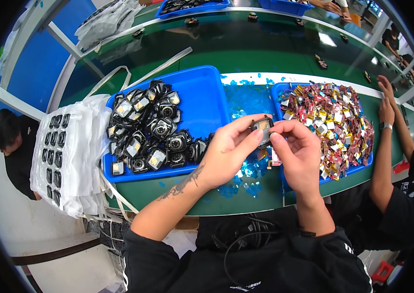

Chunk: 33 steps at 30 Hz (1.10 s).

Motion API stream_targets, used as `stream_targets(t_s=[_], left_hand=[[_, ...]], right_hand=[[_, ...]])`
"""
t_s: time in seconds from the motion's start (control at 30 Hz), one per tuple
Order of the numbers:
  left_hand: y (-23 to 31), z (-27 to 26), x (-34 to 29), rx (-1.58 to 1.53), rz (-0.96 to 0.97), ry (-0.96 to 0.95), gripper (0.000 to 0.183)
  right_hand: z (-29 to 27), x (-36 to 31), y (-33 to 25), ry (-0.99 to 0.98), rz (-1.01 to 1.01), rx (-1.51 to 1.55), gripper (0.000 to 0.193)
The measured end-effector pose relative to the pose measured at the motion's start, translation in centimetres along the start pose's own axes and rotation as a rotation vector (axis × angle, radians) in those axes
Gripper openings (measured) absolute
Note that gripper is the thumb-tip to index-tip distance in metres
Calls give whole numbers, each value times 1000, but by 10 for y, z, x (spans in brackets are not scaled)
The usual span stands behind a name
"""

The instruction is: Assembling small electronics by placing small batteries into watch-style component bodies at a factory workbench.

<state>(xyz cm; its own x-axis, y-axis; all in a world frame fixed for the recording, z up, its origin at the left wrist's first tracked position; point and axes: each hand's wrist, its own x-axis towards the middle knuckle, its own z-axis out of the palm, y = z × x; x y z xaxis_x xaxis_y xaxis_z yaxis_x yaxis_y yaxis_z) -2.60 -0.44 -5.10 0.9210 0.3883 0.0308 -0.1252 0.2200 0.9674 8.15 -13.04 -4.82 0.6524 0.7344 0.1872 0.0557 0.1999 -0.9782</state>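
My left hand [229, 149] grips a black smartwatch case [264, 131] above the table, its open inner side with a silvery part facing up. My right hand [299, 151] pinches the right edge of the same case between thumb and fingers; the fingertips partly hide what they touch. Just below the case a small pink-and-yellow part [273, 160] shows, and whether it joins the case I cannot tell. On the left, a blue tray [206, 95] holds a heap of similar black watch cases [160, 128]. To the right, another blue tray [278, 90] is piled with small battery-and-ribbon parts [326, 127].
Blue film scraps [253, 171] litter the green table [192, 202] between the trays. White sheets of packed watch cases [53, 156] hang at the left edge, near a seated person [14, 141]. Beyond runs a green conveyor belt [246, 44]. A co-worker's arms [388, 132] reach in at right.
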Motion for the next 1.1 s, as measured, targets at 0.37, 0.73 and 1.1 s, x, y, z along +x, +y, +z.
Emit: stream_targets(t_s=[0.37, 0.73, 1.1], left_hand=[[-5, 4, -1, -148, 172, 98, 41], [-11, 1, -5, -50, 175, 1, 40], [-12, 0, -8, 81, 236, 10, 37]], right_hand=[[3, 0, -19, 49, -223, -336, 9], [3, 2, -32, 83, -275, -534, 12], [-2, 7, -35, 2, -345, -639, 12]])
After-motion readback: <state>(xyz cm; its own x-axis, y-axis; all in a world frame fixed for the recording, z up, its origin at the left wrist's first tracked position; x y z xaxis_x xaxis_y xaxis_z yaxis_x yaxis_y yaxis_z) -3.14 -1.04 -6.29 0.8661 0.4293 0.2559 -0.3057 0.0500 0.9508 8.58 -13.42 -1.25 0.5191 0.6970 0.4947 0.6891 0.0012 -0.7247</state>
